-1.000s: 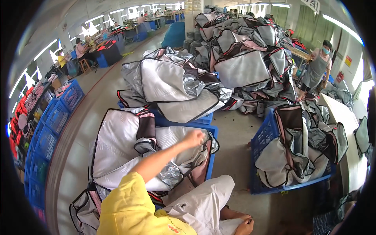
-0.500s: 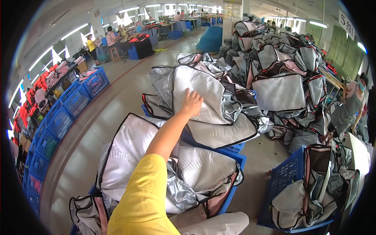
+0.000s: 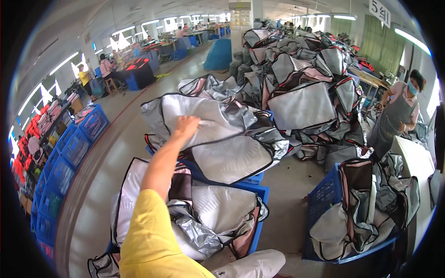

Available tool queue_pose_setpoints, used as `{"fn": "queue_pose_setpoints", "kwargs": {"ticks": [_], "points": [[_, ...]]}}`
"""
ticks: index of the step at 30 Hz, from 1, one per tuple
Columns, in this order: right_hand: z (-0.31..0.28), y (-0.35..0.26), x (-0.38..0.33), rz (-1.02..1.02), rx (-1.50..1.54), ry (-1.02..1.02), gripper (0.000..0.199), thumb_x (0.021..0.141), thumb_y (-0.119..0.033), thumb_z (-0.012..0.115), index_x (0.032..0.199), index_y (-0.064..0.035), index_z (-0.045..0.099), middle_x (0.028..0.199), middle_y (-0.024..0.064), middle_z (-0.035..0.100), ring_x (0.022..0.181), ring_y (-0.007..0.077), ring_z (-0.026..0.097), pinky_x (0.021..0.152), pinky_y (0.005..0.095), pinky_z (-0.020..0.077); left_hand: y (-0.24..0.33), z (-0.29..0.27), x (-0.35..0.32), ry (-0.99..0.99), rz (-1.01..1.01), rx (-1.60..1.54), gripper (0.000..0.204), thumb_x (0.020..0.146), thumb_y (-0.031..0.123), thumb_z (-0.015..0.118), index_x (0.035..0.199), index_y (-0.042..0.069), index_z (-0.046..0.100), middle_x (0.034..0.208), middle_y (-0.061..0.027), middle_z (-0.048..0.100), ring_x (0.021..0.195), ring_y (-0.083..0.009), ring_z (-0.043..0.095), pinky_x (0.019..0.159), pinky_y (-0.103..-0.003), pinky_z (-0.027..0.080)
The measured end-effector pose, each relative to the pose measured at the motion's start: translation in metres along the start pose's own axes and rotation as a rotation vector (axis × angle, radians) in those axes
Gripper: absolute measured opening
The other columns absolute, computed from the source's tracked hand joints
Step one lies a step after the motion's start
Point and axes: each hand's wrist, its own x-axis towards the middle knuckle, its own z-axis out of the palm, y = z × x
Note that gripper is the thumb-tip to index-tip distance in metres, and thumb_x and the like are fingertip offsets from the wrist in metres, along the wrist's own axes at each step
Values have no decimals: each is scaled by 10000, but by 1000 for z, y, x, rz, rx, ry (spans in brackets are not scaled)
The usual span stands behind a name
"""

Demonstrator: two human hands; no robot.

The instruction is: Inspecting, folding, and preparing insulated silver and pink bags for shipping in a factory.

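Observation:
My left hand [image 3: 187, 127], reaching forward from a yellow sleeve, is closed on the whitish face of a silver-lined fabric bag piece [image 3: 208, 113] with dark edging. The cloth creases beside my fingers. This piece lies on top of other silver pieces heaped over a blue crate. Beneath it, a pale panel with black binding [image 3: 232, 157] slopes toward me. Closer in, a blue crate [image 3: 262, 217] holds more silver and pink bag pieces, partly covered by my arm. My right hand is out of the picture.
A large heap of silver bag pieces [image 3: 301, 106] rises behind. At right stands another filled blue crate [image 3: 320, 194], near a masked person in an apron [image 3: 387, 116]. Blue crates [image 3: 62, 162] line the left side. People work at tables farther back.
My left hand has gone from lying spread on the bag piece to closing on it. The cloth is now bunched near the fingers. The view has swung right, bringing the masked person further in.

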Motion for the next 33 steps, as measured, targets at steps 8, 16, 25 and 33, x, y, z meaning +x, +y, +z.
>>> {"fn": "queue_pose_setpoints", "kwargs": {"ticks": [8,16,25,33], "points": [[17,16,4,14,-30,-77,414,999,-295,629,1390,-170,683,1171,231,760,1062,436,732,936,502,565,73,-201,-151,405,312,-38,186,975,303,689,893,136,705,897,-73,722,835,-316,722,778,-495,540],[16,57,-21,89,186,89,304,1010,-341,691,1265,-195,770,1094,149,797,980,325,774,829,433,594,224,-137,-326,36,648,-397,302,964,374,713,826,107,680,824,-86,684,744,-313,721,610,-487,556],[-11,8,-31,-9,290,257,189,906,-224,728,1072,-141,757,933,150,766,816,377,742,692,499,577,284,-57,-358,-87,624,-227,343,989,329,694,901,-2,674,956,-219,690,910,-458,665,782,-568,515],[15,17,-16,29,145,296,213,835,-259,796,987,-134,715,831,73,727,737,288,733,598,432,575,315,-33,-369,-155,682,-146,294,1011,271,682,990,-22,670,1005,-238,681,961,-474,645,825,-558,494]]}}
